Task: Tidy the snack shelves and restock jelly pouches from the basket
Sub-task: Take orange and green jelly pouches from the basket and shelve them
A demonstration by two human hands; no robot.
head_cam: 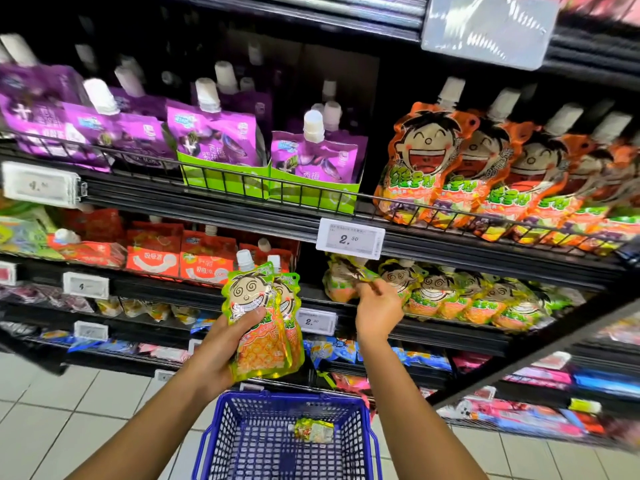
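My left hand grips two green jelly pouches with a swirly-eyed cartoon face, held upright in front of the middle shelf. My right hand reaches to that shelf and pinches the top of a blurred green pouch at the left end of a row of matching green pouches. Below my arms stands a blue plastic basket with one green pouch lying on its bottom.
The upper shelf holds orange cartoon-face pouches at right and purple pouches in a green tray at left. Red pouches sit left of my left hand. A 2.50 price tag hangs on the shelf rail. Lower shelves carry mixed snacks above white floor tiles.
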